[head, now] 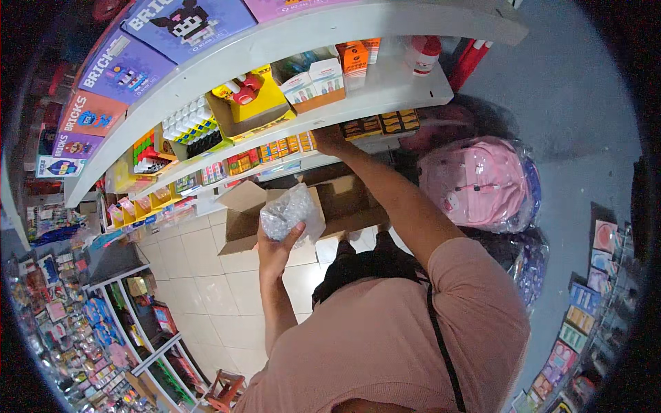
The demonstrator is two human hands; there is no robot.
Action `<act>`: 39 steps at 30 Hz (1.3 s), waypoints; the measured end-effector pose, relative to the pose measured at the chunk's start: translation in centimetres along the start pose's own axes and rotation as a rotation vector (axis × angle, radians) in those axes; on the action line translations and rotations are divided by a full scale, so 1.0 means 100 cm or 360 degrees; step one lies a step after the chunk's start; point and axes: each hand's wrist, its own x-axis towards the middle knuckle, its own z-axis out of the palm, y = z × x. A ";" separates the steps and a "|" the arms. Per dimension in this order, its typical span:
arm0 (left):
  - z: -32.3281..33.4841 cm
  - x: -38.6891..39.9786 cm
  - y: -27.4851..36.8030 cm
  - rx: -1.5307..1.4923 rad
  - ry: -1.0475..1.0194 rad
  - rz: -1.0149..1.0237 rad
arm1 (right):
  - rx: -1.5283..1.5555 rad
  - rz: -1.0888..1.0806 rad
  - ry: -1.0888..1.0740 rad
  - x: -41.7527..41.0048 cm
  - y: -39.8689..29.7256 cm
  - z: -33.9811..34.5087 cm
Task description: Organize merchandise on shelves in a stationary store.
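My left hand (281, 248) grips a crumpled bundle of clear bubble wrap (289, 214) in front of an open cardboard box (346, 204) low below the shelves. My right hand (329, 140) reaches to a lower shelf, at a row of small yellow and orange boxes (286, 148); its fingers are partly hidden by the shelf edge above. Dark boxes with yellow pictures (382, 125) stand just right of that hand. Whether the right hand holds something cannot be told.
Above, a white shelf (392, 90) bears glue bottles (191, 121), a yellow display box (263, 103) and a red-lidded jar (424, 54). A plastic-wrapped pink backpack (480, 180) is at the right. A red-brown wooden stool (225, 392) stands at lower left.
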 end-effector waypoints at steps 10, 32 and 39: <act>-0.005 0.000 -0.008 -0.0091 -0.0080 -0.0040 | 0.0341 0.0181 0.0213 -0.013 0.078 -0.009; 0.008 0.001 0.008 -0.0265 -0.0119 0.0130 | 0.0579 0.0655 0.0235 -0.210 0.031 -0.150; 0.031 -0.009 0.007 -0.0177 -0.0179 0.0275 | 0.0664 0.0545 0.0203 -0.189 0.029 -0.169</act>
